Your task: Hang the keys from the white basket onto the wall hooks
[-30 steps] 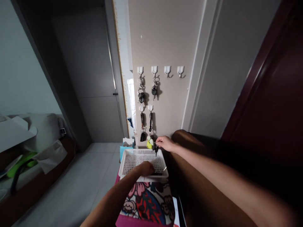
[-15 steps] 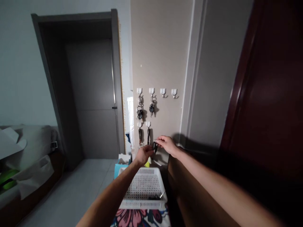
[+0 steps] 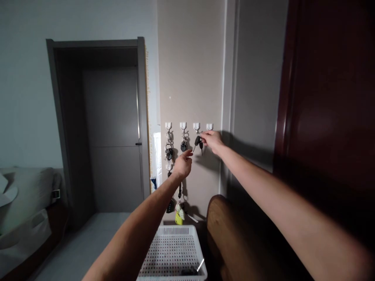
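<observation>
Against the beige wall our right hand pinches the black key just under the third white hook, our left hand hovering loosely open and empty beside its blade, so we should keep the key from swinging and meet the hook squarely.

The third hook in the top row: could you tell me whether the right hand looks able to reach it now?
Probably yes. The right hand holds a key just below that hook, which looks bare; nothing shows between them, and the left hand is lower, clear of the way.
</observation>
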Demonstrator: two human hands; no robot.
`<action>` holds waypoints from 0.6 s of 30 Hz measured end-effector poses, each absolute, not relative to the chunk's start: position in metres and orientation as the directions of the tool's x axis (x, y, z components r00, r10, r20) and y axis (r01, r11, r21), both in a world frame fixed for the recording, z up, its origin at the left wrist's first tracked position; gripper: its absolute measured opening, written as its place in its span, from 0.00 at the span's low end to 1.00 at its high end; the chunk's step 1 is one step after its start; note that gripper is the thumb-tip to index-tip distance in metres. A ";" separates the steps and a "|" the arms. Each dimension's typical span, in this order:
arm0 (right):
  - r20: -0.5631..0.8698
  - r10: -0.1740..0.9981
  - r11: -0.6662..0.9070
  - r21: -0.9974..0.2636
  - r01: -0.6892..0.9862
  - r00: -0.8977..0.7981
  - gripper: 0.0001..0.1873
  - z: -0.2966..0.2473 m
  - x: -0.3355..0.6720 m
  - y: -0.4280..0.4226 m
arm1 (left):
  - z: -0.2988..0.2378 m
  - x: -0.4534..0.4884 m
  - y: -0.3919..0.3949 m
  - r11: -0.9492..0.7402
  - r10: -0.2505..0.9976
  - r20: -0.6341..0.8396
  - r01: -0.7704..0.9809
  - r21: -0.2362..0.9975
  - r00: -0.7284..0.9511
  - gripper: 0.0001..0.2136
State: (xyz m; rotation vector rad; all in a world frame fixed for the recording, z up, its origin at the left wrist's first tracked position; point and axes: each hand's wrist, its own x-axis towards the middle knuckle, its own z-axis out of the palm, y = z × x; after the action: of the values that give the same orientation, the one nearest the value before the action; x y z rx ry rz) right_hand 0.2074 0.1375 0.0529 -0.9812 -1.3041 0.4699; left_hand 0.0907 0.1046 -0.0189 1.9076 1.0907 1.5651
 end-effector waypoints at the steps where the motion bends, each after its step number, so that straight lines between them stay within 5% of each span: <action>1: 0.589 0.762 0.538 -0.807 0.243 0.269 0.04 0.058 0.207 0.140 | -0.015 0.092 0.105 -0.600 0.784 0.620 0.307 0.739 0.039 0.19; 10: 0.550 0.741 0.405 -0.824 0.396 0.385 0.06 0.064 0.197 0.156 | -0.005 0.093 0.104 -0.604 0.769 0.638 0.353 0.714 0.025 0.19; 18: 0.571 0.740 0.388 -0.794 0.467 0.355 0.11 0.027 0.207 0.145 | -0.054 0.066 0.099 -0.514 0.833 0.553 0.388 0.765 0.013 0.18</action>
State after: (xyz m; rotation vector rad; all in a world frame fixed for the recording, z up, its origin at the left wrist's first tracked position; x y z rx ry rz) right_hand 0.2073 0.1450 0.0271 -1.2463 -1.2810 0.2538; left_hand 0.0662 0.0993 -0.0541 1.8988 1.2481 1.5084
